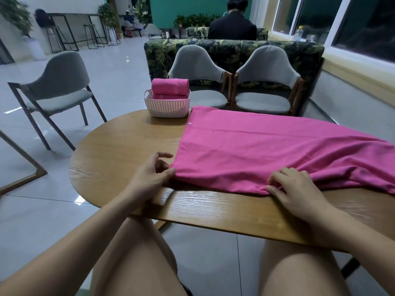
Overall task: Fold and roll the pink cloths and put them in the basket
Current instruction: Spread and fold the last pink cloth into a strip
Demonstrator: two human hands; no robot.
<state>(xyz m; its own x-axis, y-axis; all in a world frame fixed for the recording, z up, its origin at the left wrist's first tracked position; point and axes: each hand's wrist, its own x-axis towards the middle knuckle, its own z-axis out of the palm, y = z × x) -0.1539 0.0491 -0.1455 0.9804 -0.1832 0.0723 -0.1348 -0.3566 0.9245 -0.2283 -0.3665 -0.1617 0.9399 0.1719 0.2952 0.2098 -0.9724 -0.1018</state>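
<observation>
A large pink cloth (256, 146) lies spread over the right half of the round wooden table (119, 150), its right side drooping past the table's edge. My left hand (152, 175) pinches the cloth's near left corner between thumb and fingers. My right hand (292, 189) pinches the near edge further right, where the fabric bunches into folds. At the far side of the table stands a pale pink slotted basket (167, 106) holding rolled pink cloths (170, 86), one roll stacked above the rim.
Two grey chairs (267, 82) stand behind the table and a third grey chair (57, 90) to the left. A person (232, 24) sits with their back turned beyond a leaf-patterned sofa (233, 54). My bare knees are under the table's near edge.
</observation>
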